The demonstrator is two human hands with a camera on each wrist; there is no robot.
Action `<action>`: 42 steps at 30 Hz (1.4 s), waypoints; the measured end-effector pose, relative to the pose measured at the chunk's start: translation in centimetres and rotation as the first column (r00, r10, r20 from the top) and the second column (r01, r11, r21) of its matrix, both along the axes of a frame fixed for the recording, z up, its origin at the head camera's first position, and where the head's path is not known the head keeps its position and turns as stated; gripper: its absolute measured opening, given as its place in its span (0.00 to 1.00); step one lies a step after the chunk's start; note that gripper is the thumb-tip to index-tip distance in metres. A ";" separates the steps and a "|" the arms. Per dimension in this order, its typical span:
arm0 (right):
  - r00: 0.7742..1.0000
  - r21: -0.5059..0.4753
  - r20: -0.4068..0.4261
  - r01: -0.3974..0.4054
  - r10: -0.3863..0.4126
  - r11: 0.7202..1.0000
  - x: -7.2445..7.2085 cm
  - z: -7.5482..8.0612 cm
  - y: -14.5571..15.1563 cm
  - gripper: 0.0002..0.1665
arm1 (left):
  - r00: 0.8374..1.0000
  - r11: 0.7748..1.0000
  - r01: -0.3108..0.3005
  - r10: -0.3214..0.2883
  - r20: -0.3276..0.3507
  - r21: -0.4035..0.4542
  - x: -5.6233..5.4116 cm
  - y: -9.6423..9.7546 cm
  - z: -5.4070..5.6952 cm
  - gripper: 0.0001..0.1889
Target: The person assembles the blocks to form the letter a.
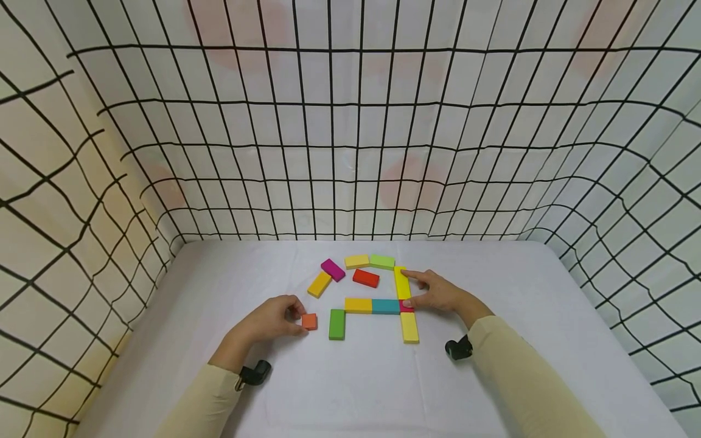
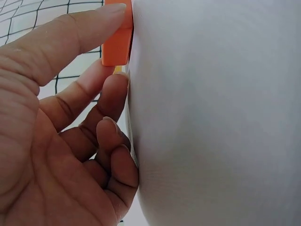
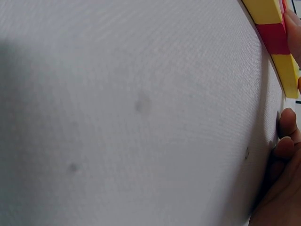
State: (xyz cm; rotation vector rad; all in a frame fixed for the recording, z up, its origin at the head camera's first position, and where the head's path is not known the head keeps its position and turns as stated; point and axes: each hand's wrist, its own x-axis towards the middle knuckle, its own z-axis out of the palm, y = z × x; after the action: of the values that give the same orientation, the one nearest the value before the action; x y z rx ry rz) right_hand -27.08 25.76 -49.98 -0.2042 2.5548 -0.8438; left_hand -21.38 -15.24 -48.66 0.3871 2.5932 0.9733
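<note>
My left hand (image 1: 276, 317) pinches a small square orange block (image 1: 309, 322) between thumb and forefinger, low at the tablecloth. In the left wrist view the thumb lies across the orange block (image 2: 117, 44) and the other fingers curl below it. My right hand (image 1: 440, 293) reaches over the right end of a block layout. Its forefinger touches the far end of a bright yellow block (image 1: 402, 285), and its thumb rests on a small red-pink block (image 1: 405, 306). That block sits between the bright yellow block and a paler yellow block (image 1: 409, 328).
A teal block (image 1: 386, 306) and an amber block (image 1: 358, 305) run left from the red-pink one. A green block (image 1: 336, 325) stands near the orange one. Farther back lie red (image 1: 366, 278), magenta (image 1: 333, 269), light green (image 1: 382, 261) and more yellow blocks. Black-gridded netting surrounds the table.
</note>
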 end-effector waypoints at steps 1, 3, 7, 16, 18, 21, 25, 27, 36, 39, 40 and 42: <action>1.000 0.001 -0.001 -0.001 0.001 1.000 0.0 0.0 0.0 0.56 | 1.000 1.000 0.001 -0.001 0.000 0.003 0.0 0.0 -0.1 0.15; 1.000 0.000 -0.001 0.005 -0.005 1.000 0.0 0.1 0.0 0.56 | 1.000 1.000 0.003 -0.003 -0.003 0.008 0.0 0.0 -0.2 0.15; 1.000 -0.004 -0.002 0.012 -0.012 1.000 0.1 0.0 0.0 0.55 | 1.000 1.000 0.003 -0.003 -0.003 0.022 0.0 -0.1 -0.3 0.14; 1.000 0.004 -0.003 0.016 -0.016 1.000 0.2 -0.1 0.0 0.55 | 0.998 0.989 -0.047 0.052 -0.033 0.143 0.4 -0.2 -0.4 0.14; 1.000 0.003 -0.003 0.016 -0.016 1.000 0.2 -0.1 0.0 0.55 | 0.998 0.984 -0.048 0.056 -0.043 0.169 0.6 -0.1 -0.3 0.15; 1.000 -0.001 0.003 0.024 -0.024 1.000 0.1 -0.1 0.0 0.55 | 0.997 0.981 -0.035 0.046 -0.055 0.191 1.0 0.3 0.0 0.15; 1.000 -0.001 0.001 0.022 -0.022 1.000 0.1 -0.1 0.0 0.55 | 0.997 0.977 -0.003 0.019 -0.077 0.211 1.6 1.2 0.7 0.15; 1.000 0.000 -0.002 0.018 -0.018 1.000 0.1 0.0 0.0 0.55 | 0.996 0.977 0.011 0.008 -0.090 0.213 1.9 1.8 0.9 0.15; 1.000 -0.004 -0.002 0.021 -0.021 1.000 0.1 0.1 0.0 0.55 | 0.981 0.983 0.097 -0.068 -0.179 0.158 3.2 5.5 1.7 0.16; 0.999 -0.009 0.004 0.034 -0.034 0.999 0.1 0.0 0.0 0.54 | 0.975 0.981 0.132 -0.103 -0.198 0.140 3.5 6.9 1.7 0.16; 0.999 -0.008 0.005 0.034 -0.034 0.999 0.1 -0.1 0.0 0.54 | 0.975 0.980 0.138 -0.109 -0.194 0.140 3.6 7.3 1.8 0.16; 0.999 -0.009 0.008 0.036 -0.036 0.999 0.1 -0.2 -0.1 0.54 | 0.976 0.979 0.142 -0.114 -0.186 0.143 3.8 8.1 1.7 0.15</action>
State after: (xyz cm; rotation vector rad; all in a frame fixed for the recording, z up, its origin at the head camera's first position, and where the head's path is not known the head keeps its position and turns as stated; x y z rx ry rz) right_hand -27.02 25.71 -50.16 -0.1577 2.5554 -0.8681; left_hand -17.61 -7.11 -46.93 0.7036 2.6148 1.1466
